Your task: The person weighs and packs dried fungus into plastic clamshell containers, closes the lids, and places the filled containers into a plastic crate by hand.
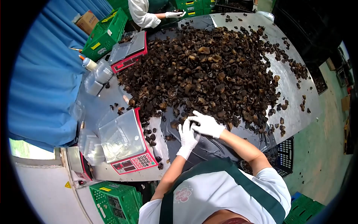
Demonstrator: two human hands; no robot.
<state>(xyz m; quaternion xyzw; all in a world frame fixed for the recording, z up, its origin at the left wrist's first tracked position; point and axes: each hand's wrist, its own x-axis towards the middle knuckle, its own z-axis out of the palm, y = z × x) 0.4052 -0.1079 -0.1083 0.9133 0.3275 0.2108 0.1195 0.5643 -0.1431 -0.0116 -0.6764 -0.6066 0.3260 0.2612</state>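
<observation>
- Sitting at your far left, clear plastic containers [93, 149] stand nested beside the near scale [134, 163], probably stacked that way to save room
- The near scale has its keypad turned towards your side, which likely makes it easy to read and reach; the far scale [128, 63] rests at the pile's left edge, by a green crate [101, 51]
- Your left hand [187, 138], in a white glove, is in front of the heap, fingers bent and pointing away from you, its tips meeting the other hand
- Across from you, a co-worker's gloved hand [175, 14] is out at the far edge, well apart from yours
- The dark, curled pieces [209, 71] lie heaped over the middle of the worktop [298, 93], right up to your fingertips
- Your right hand [207, 126], gloved too, angles in over the left, perhaps to steady something small between them; something dark shows there, but whether either grip pinches it you cannot tell
- Low on the right, a black basket [286, 156] stands below the edge, within easy reach
</observation>
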